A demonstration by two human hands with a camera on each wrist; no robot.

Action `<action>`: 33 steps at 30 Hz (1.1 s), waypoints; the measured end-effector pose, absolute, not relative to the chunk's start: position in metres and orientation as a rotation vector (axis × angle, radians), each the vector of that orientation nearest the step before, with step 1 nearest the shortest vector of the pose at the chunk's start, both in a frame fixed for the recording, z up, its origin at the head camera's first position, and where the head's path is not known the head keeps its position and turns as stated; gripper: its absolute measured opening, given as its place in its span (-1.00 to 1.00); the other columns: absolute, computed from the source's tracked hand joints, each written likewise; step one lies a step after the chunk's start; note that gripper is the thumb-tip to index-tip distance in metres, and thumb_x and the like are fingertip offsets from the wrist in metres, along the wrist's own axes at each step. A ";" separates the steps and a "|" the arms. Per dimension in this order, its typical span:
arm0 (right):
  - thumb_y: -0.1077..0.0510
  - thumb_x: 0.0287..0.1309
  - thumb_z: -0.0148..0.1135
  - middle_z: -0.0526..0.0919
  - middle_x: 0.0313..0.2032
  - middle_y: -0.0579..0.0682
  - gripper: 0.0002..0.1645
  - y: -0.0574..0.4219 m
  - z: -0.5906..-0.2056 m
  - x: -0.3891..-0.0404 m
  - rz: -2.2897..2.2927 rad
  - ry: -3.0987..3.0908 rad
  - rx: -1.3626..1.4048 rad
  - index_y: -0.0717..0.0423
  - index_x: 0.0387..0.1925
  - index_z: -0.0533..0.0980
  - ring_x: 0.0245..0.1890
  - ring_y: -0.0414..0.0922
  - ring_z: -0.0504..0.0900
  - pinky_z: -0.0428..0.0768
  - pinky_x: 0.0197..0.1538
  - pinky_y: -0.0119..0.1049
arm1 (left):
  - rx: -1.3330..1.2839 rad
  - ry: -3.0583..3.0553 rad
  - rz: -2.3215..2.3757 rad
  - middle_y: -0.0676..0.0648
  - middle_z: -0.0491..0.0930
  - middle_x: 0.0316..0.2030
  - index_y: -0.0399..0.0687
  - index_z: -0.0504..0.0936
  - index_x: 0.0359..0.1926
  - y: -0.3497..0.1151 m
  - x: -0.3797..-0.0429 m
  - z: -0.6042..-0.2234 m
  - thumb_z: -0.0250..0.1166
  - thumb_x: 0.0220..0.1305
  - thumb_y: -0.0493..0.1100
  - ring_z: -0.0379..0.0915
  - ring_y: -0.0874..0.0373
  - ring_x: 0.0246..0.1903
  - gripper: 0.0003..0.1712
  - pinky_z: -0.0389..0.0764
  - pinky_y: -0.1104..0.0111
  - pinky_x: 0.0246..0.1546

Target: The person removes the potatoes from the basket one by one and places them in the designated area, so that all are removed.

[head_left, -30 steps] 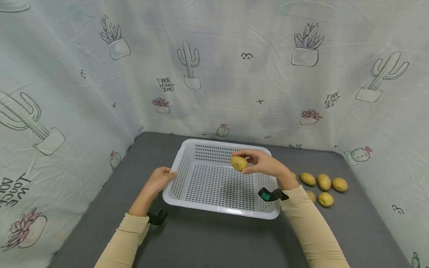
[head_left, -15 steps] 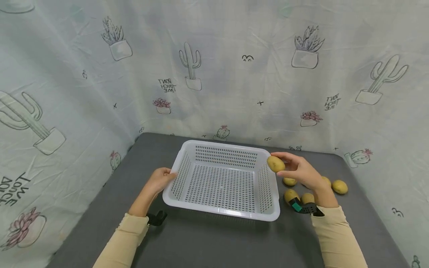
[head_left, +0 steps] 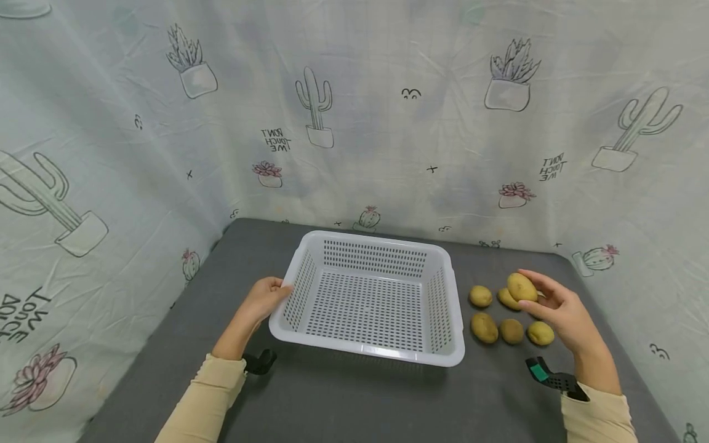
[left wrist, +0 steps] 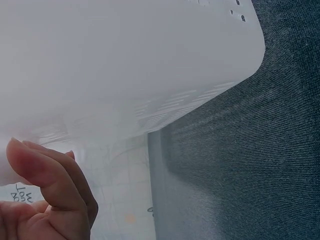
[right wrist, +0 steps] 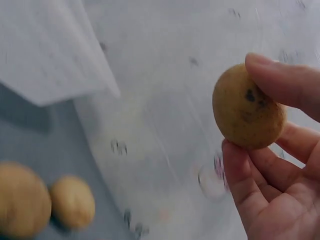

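Note:
My right hand pinches a yellow potato between thumb and fingers, over the group of potatoes at the right. Dark spots mark the skin of that potato in the right wrist view. At the left, my left hand grips the side rim of a white perforated plastic basket, which has nothing in it. The left wrist view shows the curled fingers at the basket's edge, with the basket wall filling the upper part.
Several potatoes lie on the grey tabletop right of the basket, among them a front-row potato and a back-row potato. A pale curtain printed with cacti surrounds the table's back and sides.
My right hand has carried the potato from over the basket rightward to above the other potatoes. The left hand and the basket stay in place.

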State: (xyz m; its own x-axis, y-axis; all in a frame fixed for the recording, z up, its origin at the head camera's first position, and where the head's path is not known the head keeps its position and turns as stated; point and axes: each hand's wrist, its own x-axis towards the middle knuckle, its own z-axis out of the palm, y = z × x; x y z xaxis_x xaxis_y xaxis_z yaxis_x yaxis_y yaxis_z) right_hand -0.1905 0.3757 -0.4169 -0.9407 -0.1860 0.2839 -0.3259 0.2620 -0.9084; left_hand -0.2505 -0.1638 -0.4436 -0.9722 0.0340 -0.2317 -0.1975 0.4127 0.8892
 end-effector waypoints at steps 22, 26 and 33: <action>-0.03 0.15 0.29 0.34 0.18 -0.37 -0.15 0.442 -0.512 -0.155 1.457 -2.315 -0.831 -0.13 0.42 0.16 -0.06 -0.58 0.31 0.26 -0.22 -0.79 | -0.173 2.458 1.562 -0.34 0.59 -0.15 -0.47 0.37 0.10 -0.165 -0.250 -0.446 0.06 0.41 -0.15 0.59 0.10 -0.34 -0.56 0.58 0.27 -0.34; -0.12 0.18 0.23 0.25 0.37 -0.02 -0.11 0.446 -0.522 -0.156 1.338 -2.429 -0.893 -0.04 0.44 0.09 -0.10 -0.59 0.28 0.23 -0.23 -0.76 | -0.162 2.462 1.564 -0.33 0.60 -0.16 -0.48 0.37 0.09 -0.165 -0.250 -0.448 0.06 0.41 -0.16 0.59 0.11 -0.34 -0.57 0.58 0.28 -0.34; -0.14 0.20 0.20 0.32 0.26 0.16 -0.06 0.452 -0.531 -0.156 1.258 -2.531 -0.767 0.17 0.44 0.05 -0.31 -0.73 0.16 0.26 -0.30 -0.74 | -0.139 2.450 1.580 -0.35 0.60 -0.15 -0.47 0.38 0.09 -0.166 -0.251 -0.448 0.06 0.41 -0.15 0.60 0.10 -0.34 -0.57 0.58 0.29 -0.34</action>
State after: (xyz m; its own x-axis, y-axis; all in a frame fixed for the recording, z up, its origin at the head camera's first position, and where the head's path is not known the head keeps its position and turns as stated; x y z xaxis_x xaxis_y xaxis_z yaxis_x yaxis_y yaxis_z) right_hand -0.1562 0.4517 -0.5309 -0.8420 0.5381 -0.0400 0.3568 0.4996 -0.7894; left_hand -0.2512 -0.1656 -0.4478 -0.9708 0.0404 -0.2363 -0.1987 0.4164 0.8872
